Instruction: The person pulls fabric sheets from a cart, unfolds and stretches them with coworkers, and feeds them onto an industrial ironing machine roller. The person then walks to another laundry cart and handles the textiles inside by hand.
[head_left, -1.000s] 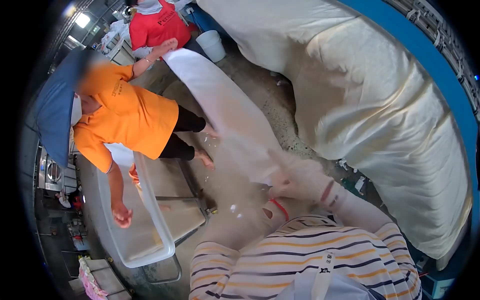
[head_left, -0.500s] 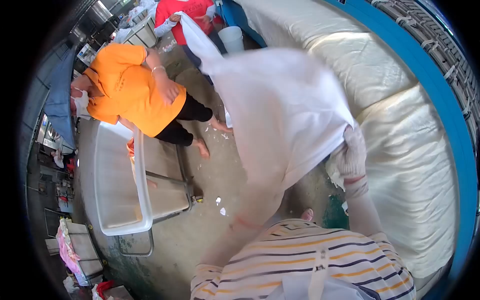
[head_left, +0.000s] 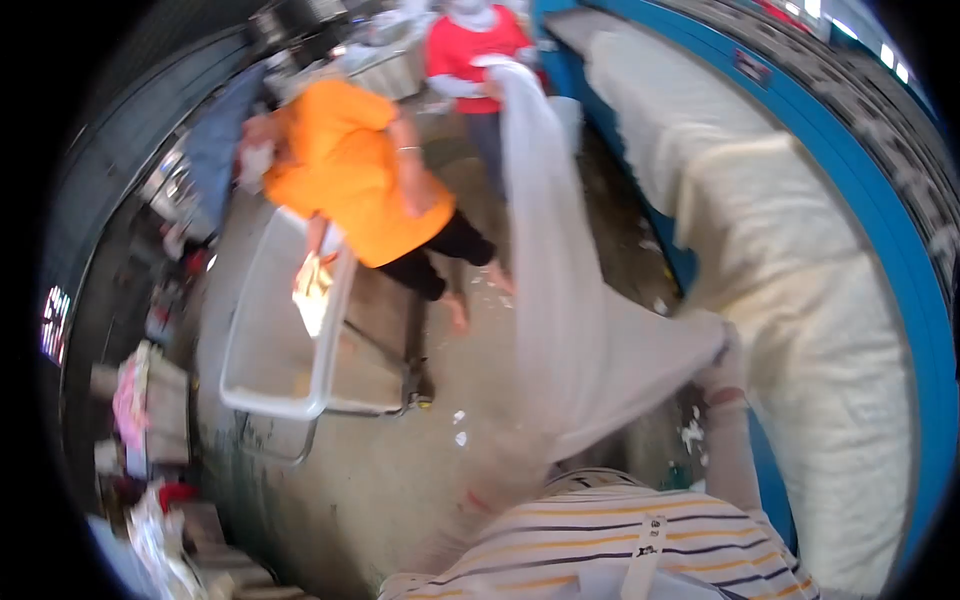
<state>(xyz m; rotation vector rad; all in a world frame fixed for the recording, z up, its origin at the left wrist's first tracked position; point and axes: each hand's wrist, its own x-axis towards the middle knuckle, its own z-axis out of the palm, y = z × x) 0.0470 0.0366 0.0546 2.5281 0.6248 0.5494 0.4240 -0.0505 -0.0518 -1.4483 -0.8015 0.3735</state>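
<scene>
White cloth [head_left: 560, 290], edge in right grip [head_left: 722, 366]

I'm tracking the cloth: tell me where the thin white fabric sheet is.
In the head view, the thin white fabric sheet stretches right of centre, between the red-shirted co-worker and the person's right hand.

White sheet [head_left: 555, 260]; stretched midair; far end bunched, near end wide

Nothing legible: marks [head_left: 651, 536] on strap [head_left: 641, 575], plate [head_left: 752, 68] on blue frame [head_left: 930, 400] blurred
</scene>
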